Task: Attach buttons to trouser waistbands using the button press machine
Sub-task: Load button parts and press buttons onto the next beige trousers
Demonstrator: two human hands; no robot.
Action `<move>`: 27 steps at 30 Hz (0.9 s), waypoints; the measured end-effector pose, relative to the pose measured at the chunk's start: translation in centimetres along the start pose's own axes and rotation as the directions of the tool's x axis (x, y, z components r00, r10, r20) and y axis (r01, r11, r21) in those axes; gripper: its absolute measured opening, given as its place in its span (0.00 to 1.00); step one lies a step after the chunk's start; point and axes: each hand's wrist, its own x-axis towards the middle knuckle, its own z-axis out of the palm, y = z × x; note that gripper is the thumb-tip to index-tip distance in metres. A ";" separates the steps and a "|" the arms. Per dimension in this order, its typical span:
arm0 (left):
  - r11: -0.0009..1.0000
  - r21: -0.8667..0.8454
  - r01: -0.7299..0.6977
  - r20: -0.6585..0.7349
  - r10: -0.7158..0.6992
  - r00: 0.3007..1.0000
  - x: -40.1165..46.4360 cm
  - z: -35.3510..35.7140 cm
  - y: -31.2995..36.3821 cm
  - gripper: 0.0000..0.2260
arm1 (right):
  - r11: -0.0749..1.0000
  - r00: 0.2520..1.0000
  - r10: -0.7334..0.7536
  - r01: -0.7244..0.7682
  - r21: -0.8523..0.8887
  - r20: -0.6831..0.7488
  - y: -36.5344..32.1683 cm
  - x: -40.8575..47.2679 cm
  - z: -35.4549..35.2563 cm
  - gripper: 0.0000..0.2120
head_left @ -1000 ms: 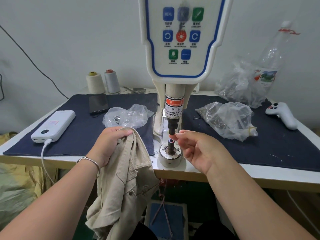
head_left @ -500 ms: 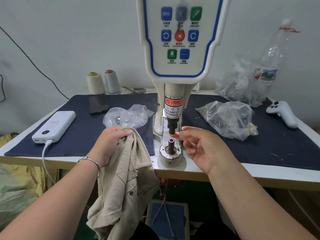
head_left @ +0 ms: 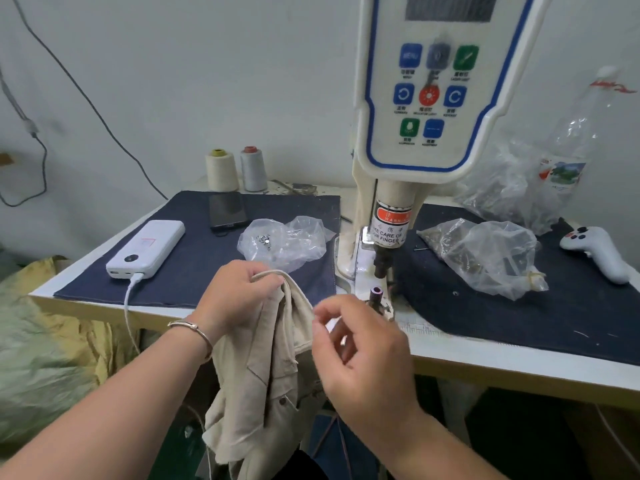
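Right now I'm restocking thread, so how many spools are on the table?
2. A cream spool with a yellow top and a grey spool with a reddish top stand side by side at the table's back edge, behind the phone. Others may be hidden behind the machine.

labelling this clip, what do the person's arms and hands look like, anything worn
Both forearms are bare, with no sleeves in view. The left hand has a thin silver-coloured bangle around its wrist. The right hand shows no bracelet, watch, ring or glove. Neither hand is gloved.
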 end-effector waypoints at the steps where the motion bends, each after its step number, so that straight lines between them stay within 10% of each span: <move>1: 0.998 0.058 0.002 -0.018 -0.001 1.000 -0.1 -0.6 -0.5 0.13 | 0.998 0.999 -0.034 0.035 -0.051 0.029 -0.2 1.2 1.2 0.02; 6: 0.998 0.050 0.025 -0.027 -0.024 0.999 -0.4 -1.5 -2.0 0.15 | 0.940 0.987 0.061 -0.006 -0.341 0.149 0.6 10.4 7.3 0.09; 11: 0.999 -0.040 0.028 -0.008 -0.028 1.000 -0.4 -2.0 -2.2 0.16 | 0.640 0.877 0.321 0.079 -0.765 0.359 3.8 16.3 11.8 0.15; 27: 0.990 -0.141 -0.024 -0.006 0.023 1.000 -0.1 -2.1 -3.0 0.15 | 0.542 0.841 0.370 0.150 -0.827 0.395 8.1 16.8 15.3 0.14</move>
